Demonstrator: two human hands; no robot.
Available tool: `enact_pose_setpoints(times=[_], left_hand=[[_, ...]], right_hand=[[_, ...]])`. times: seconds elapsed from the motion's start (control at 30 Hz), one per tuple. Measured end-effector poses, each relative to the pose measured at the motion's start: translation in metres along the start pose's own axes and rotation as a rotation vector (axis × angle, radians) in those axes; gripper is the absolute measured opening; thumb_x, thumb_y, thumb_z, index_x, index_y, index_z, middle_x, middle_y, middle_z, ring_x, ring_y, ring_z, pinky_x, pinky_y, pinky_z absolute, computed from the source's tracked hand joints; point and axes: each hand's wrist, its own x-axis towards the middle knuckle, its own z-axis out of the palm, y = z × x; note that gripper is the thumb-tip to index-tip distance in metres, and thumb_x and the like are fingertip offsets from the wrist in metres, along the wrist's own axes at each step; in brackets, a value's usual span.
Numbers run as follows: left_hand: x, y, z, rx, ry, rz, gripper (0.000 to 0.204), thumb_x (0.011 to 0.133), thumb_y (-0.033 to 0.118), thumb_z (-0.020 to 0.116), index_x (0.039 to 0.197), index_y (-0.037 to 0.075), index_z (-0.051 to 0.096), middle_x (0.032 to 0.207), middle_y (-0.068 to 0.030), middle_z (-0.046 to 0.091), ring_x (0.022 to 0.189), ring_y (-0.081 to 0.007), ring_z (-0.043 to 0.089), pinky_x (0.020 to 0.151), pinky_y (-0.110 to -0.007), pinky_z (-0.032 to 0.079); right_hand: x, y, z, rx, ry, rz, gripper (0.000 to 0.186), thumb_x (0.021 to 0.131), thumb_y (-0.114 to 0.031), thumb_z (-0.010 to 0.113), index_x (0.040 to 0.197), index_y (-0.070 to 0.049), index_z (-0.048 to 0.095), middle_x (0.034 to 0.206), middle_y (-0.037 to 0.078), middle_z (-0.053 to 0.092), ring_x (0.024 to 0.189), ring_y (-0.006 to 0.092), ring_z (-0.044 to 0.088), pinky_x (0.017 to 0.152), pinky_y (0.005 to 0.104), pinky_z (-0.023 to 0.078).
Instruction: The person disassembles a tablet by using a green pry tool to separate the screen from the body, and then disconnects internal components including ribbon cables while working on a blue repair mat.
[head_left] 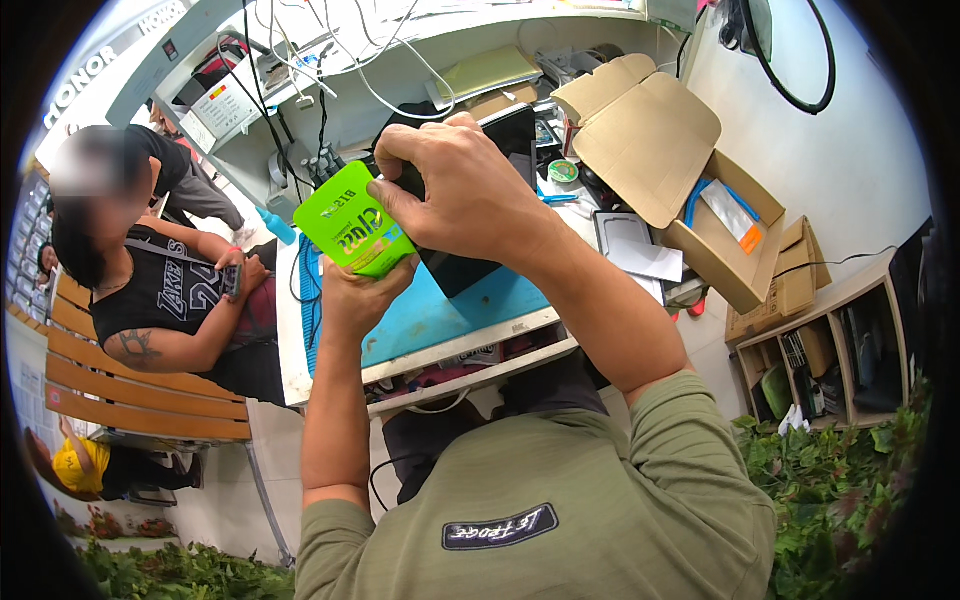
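Observation:
A bright green flat packet (342,222) with rounded corners is held up, tilted, over the workbench. My left hand (362,298) grips its lower end, fingers closed around it. My right hand (460,185) is curled at the packet's right side, its thumb pressed on that edge and its index finger bent above. The inner side of the right fingers is hidden, so anything else in them cannot be seen. Behind and below the hands, a black flat-screen device (465,272), partly covered by my right hand and wrist, rests on the blue work mat (425,335).
An opened cardboard box (720,260) holds a blue-edged packet at the right. A white box (640,250), a green round tin (563,171) and a blue bottle (276,226) are around the mat. Cables (400,105) hang above the bench. A person (180,290) sits close at the left.

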Motion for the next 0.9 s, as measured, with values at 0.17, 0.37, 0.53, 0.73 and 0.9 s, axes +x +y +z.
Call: enact_pose_setpoints(times=[0.17,0.37,0.53,0.73,0.9], left_hand=[[-0.008,-0.004,0.004,-0.014,0.005,-0.038,0.021,0.085,-0.002,0.086,0.103,0.002,0.077,0.094,-0.0005,0.078,0.081,-0.0083,0.070,0.073,-0.028,0.056],[-0.014,-0.013,0.010,0.036,-0.001,-0.026,0.023,0.087,-0.002,0.086,0.107,0.002,0.076,0.095,-0.0015,0.077,0.082,-0.0098,0.070,0.073,-0.028,0.057],[-0.031,-0.036,0.013,0.187,-0.138,-0.170,0.022,0.088,0.003,0.086,0.106,0.002,0.074,0.096,-0.0046,0.077,0.082,-0.0115,0.069,0.072,-0.030,0.055],[-0.047,-0.049,0.017,0.179,-0.069,-0.108,0.017,0.089,0.003,0.085,0.103,0.002,0.074,0.091,-0.0027,0.075,0.079,-0.0125,0.068,0.073,-0.030,0.055],[-0.053,-0.042,0.018,0.217,-0.034,-0.054,0.014,0.088,0.004,0.086,0.099,0.002,0.077,0.086,-0.0049,0.076,0.073,-0.0142,0.069,0.069,-0.030,0.054]], right_hand=[[0.001,-0.001,0.000,-0.015,0.018,-0.004,0.016,0.088,-0.019,0.073,0.085,-0.005,0.066,0.072,0.013,0.071,0.073,0.0361,0.070,0.085,0.0472,0.047],[0.000,0.000,0.000,-0.021,0.000,0.034,0.018,0.089,-0.021,0.073,0.088,-0.005,0.066,0.076,0.013,0.071,0.077,0.0357,0.070,0.086,0.0452,0.047],[0.002,-0.002,0.002,-0.046,0.003,0.049,0.020,0.088,-0.023,0.073,0.088,-0.005,0.065,0.077,0.012,0.071,0.078,0.0351,0.070,0.089,0.0435,0.048],[0.005,0.000,0.004,-0.070,0.072,0.018,0.015,0.084,-0.023,0.072,0.082,-0.008,0.069,0.070,0.012,0.072,0.069,0.0345,0.072,0.085,0.0458,0.047],[0.007,-0.001,0.004,-0.046,0.006,0.073,0.017,0.086,-0.024,0.072,0.083,-0.007,0.068,0.074,0.011,0.073,0.076,0.0340,0.073,0.086,0.0457,0.046]])
